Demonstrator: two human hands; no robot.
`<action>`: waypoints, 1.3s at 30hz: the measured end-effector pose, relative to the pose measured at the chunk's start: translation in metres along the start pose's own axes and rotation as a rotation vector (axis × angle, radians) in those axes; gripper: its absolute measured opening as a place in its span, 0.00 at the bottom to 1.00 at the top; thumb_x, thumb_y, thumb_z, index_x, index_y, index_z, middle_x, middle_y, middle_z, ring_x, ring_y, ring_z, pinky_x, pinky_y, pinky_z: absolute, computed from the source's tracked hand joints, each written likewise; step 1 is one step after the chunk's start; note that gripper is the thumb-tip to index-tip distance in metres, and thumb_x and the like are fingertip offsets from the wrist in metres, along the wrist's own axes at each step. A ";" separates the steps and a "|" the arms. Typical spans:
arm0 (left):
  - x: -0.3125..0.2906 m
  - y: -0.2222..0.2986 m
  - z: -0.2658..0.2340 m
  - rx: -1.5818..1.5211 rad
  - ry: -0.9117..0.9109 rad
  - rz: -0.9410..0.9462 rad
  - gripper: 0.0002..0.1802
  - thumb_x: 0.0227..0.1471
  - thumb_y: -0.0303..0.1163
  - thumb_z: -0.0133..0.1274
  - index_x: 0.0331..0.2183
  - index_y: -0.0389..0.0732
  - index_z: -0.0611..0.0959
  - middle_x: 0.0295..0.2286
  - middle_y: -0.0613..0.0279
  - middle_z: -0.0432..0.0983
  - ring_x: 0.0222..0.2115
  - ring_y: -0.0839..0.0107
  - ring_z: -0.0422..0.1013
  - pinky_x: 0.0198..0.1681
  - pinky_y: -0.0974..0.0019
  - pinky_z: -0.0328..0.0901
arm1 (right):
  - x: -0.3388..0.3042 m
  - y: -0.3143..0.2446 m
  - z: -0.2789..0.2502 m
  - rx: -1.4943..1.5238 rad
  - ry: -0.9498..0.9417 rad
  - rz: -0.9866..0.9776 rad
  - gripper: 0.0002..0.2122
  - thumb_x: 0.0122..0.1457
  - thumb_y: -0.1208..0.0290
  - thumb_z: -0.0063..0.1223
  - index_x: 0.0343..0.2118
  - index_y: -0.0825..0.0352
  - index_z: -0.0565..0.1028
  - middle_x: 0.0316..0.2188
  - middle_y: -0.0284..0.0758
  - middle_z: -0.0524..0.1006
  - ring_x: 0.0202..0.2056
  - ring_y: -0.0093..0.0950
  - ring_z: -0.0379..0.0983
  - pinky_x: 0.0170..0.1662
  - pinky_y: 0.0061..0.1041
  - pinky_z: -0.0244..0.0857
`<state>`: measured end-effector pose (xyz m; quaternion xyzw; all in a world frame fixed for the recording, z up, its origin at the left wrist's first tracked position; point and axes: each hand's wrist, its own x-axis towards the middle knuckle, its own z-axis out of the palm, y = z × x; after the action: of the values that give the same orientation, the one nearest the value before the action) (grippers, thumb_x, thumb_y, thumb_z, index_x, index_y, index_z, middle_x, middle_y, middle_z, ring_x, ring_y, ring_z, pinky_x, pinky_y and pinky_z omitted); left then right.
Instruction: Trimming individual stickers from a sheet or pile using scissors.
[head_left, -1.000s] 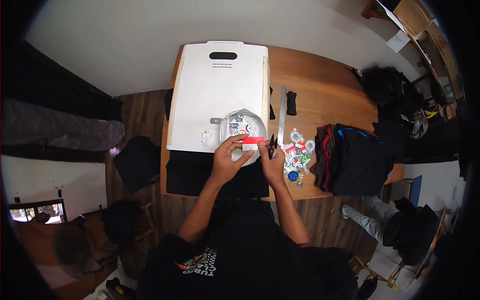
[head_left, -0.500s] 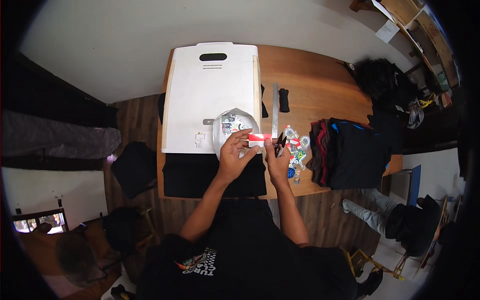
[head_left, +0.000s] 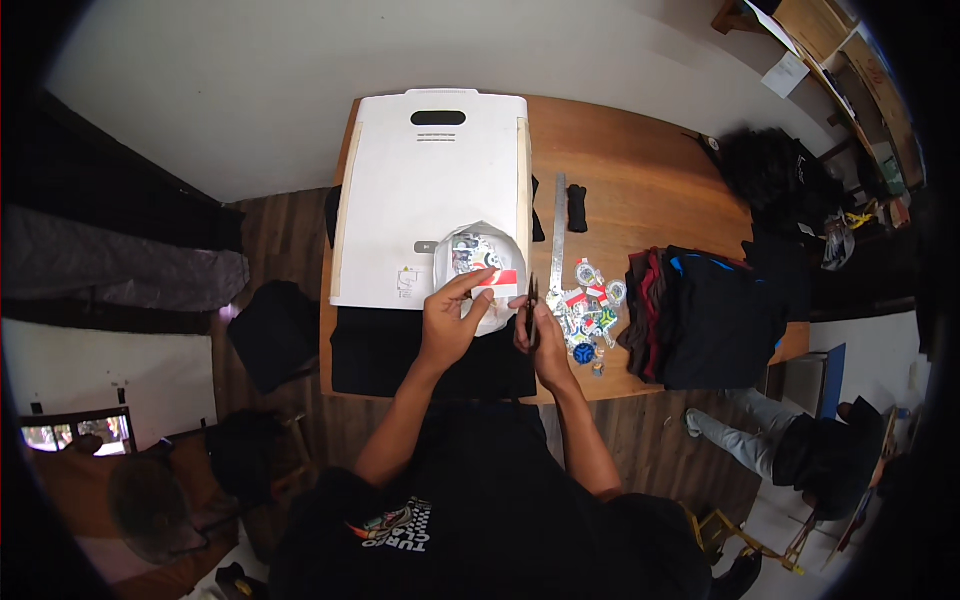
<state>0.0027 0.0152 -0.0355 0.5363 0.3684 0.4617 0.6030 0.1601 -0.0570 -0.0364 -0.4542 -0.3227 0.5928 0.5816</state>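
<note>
My left hand is closed in a pinch on a small red-and-white piece, which looks like a label or sticker. It holds the piece over a round white container with several printed cut-outs in it. My right hand grips a pair of dark scissors, blades pointing away from me, just right of the piece and apart from it. Beside that hand a loose pile of colourful cut-outs lies on the wooden table.
The container stands on a large white machine with black cloth in front. A metal ruler and a small black bundle lie on the table. Folded dark garments are stacked right. Another person is farther right.
My right hand has let go of the red-and-white piece and drawn back toward me, with the scissors now upright in it. My left hand has shifted slightly left, over the container.
</note>
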 end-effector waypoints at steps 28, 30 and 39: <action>-0.004 0.023 -0.004 -0.048 0.060 0.008 0.19 0.56 0.17 0.56 0.51 0.28 0.79 0.44 0.54 0.76 0.45 0.74 0.71 0.50 0.72 0.65 | -0.013 0.017 0.027 0.268 -0.042 0.075 0.17 0.73 0.55 0.33 0.40 0.65 0.68 0.13 0.21 0.52 0.12 0.13 0.44 0.17 0.17 0.40; -0.006 0.022 -0.005 -0.039 0.033 0.014 0.20 0.57 0.16 0.54 0.52 0.27 0.77 0.48 0.50 0.75 0.49 0.70 0.71 0.54 0.70 0.66 | -0.013 0.017 0.027 0.270 -0.042 0.080 0.17 0.73 0.55 0.33 0.40 0.65 0.68 0.13 0.21 0.53 0.12 0.13 0.44 0.17 0.17 0.40; -0.006 0.026 -0.003 -0.075 0.040 0.012 0.21 0.57 0.16 0.54 0.53 0.27 0.77 0.48 0.51 0.74 0.48 0.71 0.71 0.53 0.70 0.66 | -0.012 0.016 0.028 0.284 -0.020 0.085 0.17 0.73 0.54 0.34 0.40 0.64 0.68 0.14 0.22 0.53 0.12 0.13 0.44 0.17 0.17 0.40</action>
<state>-0.0063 0.0108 -0.0106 0.5063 0.3596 0.4893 0.6124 0.1271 -0.0668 -0.0385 -0.3747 -0.2217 0.6610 0.6112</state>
